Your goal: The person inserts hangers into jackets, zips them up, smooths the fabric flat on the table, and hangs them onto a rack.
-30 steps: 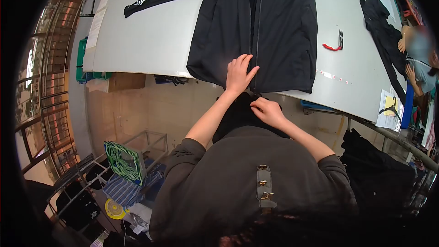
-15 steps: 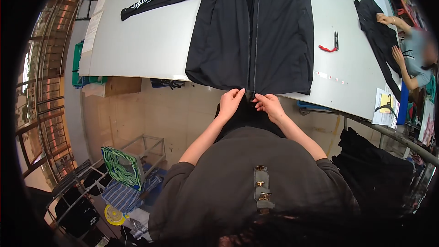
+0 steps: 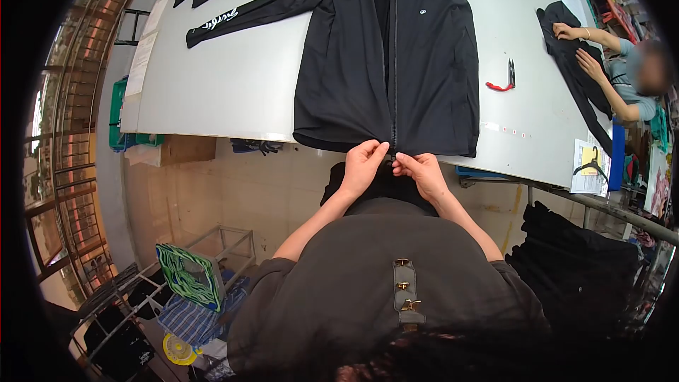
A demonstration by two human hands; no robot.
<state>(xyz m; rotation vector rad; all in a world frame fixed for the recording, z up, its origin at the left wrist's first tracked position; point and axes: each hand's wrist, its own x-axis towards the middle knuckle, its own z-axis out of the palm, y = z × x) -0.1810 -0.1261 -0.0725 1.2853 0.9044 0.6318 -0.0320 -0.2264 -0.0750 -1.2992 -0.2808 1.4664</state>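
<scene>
Left hand (image 3: 362, 170) had moved down from the front of the black jacket (image 3: 435, 85) and pinched its hem, while the right hand (image 3: 422, 173) pinched at the zip's lower end. Both forearms (image 3: 468, 223) reached forward; the jacket lay spread on the white table (image 3: 233, 92).

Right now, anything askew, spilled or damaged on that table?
Nothing visibly spilled or damaged. Slightly odd: the black jacket looks lopsided, with one sleeve stretched out sideways and the other not spread. Also, red-handled snips lie loose on the table beside it.
</scene>
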